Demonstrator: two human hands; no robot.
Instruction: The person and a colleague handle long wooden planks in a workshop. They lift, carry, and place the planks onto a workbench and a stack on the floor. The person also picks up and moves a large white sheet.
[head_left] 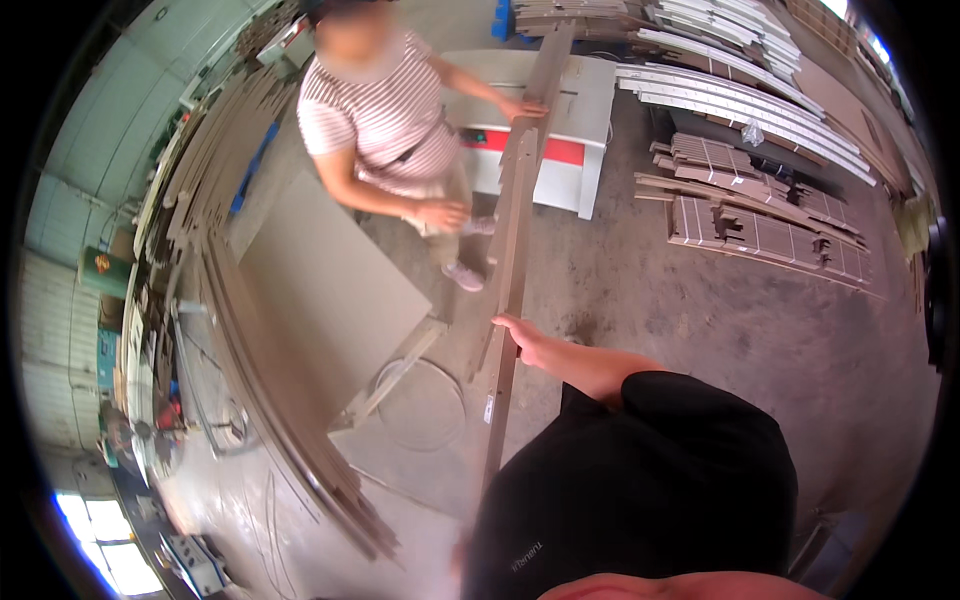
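Observation:
A bundle of long, narrow brown boards [516, 215] runs from the white machine table at the far side down toward my body. My right hand [522, 335] grips the bundle's near part from its right side, thumb over the edge and the other fingers mostly hidden. A small white label [489, 408] sits on the boards below that hand. Beyond, a co-worker in a striped shirt [390, 110] rests one hand [522, 108] on the boards; the other hand hangs free. My left hand [460, 560] shows only as a blur at the lower edge, its fingers indistinct. My black shirt hides the boards' near end.
The white machine table [590, 105] with a red strip supports the far end. Strapped stacks of brown boards [760, 235] and white lengths [740, 95] lie at right. A large flat panel [325, 270], long strips [270, 410] and a looped cable [463, 405] are at left.

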